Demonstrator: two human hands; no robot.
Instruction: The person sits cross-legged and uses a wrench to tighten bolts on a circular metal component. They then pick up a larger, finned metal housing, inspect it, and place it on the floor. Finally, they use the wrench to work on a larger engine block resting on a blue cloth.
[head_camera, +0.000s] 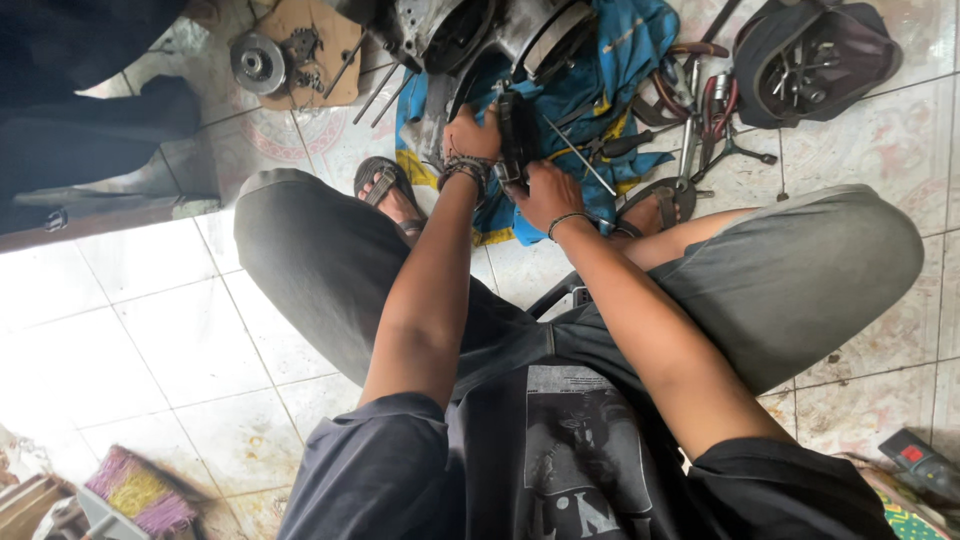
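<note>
Grey shorts (330, 270) frame both forearms, which run forward between the knees to a dark, narrow part (514, 140) standing on the blue cloth (610, 60). Its long axis points away from the person. Right hand (548, 195) is closed around its near end; left hand (472, 135) grips its left side, slightly farther out. Beyond lies the metal engine casing (450, 30).

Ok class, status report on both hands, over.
Left hand and right hand both grip dark metal part. Part over blue cloth. Loose tools alongside.
</note>
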